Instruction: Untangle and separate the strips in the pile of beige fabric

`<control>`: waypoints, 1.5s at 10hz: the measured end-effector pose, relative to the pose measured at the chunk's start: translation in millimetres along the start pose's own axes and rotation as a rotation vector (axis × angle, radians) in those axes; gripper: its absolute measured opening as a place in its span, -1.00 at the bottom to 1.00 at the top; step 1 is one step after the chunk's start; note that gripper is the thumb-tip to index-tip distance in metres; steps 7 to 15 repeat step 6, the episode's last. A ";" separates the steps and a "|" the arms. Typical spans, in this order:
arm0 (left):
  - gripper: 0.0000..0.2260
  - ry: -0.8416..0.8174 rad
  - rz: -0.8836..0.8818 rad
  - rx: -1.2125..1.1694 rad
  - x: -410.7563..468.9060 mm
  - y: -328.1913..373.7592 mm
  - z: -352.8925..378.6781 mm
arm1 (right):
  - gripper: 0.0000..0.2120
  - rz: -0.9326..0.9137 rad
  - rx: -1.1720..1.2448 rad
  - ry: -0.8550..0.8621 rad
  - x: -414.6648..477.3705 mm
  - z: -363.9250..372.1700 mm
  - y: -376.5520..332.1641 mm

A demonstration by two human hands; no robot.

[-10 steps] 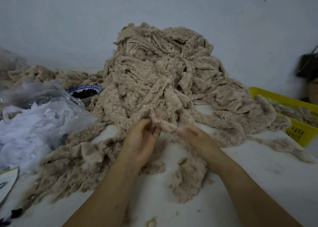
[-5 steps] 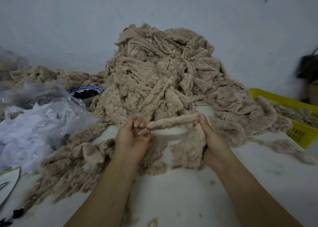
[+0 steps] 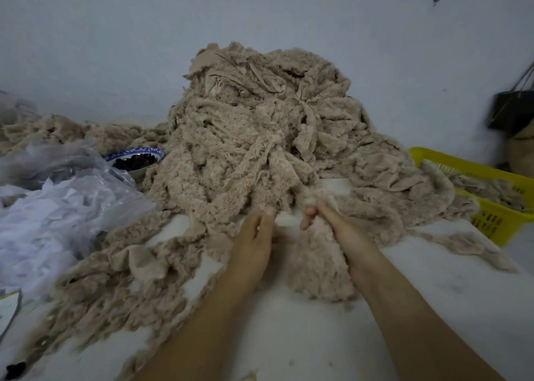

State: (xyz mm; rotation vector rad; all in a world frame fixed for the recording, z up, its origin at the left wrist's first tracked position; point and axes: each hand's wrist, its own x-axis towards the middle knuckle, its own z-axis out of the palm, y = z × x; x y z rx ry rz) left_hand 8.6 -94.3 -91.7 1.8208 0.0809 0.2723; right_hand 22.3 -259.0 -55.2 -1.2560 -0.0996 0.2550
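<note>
A tall pile of tangled beige fabric strips [image 3: 248,137] stands on the white table [image 3: 433,308] against the wall. My left hand [image 3: 254,236] reaches to the foot of the pile with its fingers stretched out together; I see nothing gripped in it. Just to its right, my right hand [image 3: 332,227] grips a fluffy beige strip [image 3: 318,268]. A tuft shows at the fingertips, and the rest lies bunched on the table under the hand. More loose strips [image 3: 115,279] lie spread at the front left.
A clear plastic bag of white scraps [image 3: 52,215] lies at the left. Behind it stands a blue-rimmed bowl of dark bits [image 3: 135,159]. A yellow basket [image 3: 491,207] holding strips sits at the right edge. A dark bag [image 3: 511,111] hangs at far right.
The strip stretched taut between both hands no longer spans them. My left hand has straightened its fingers and moved right. My right hand has lowered with the strip bunched beneath it.
</note>
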 end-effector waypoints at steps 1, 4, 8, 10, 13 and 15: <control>-0.80 -0.059 0.097 0.109 1.4 -3.0 0.8 | -0.67 0.027 -0.147 -0.021 -1.8 1.1 -0.1; -0.78 -0.020 0.008 0.077 3.7 -8.3 3.5 | -0.47 -0.314 0.639 0.432 8.2 -43.2 -60.3; -0.78 -0.019 0.009 0.103 5.1 -9.9 3.9 | -0.71 -0.488 -0.033 0.307 -33.0 -4.1 -61.0; -0.78 -0.019 0.009 0.103 5.1 -9.9 3.9 | -0.71 -0.488 -0.033 0.307 -33.0 -4.1 -61.0; -0.78 -0.019 0.009 0.103 5.1 -9.9 3.9 | -0.71 -0.488 -0.033 0.307 -33.0 -4.1 -61.0; -0.78 -0.019 0.009 0.103 5.1 -9.9 3.9 | -0.71 -0.488 -0.033 0.307 -33.0 -4.1 -61.0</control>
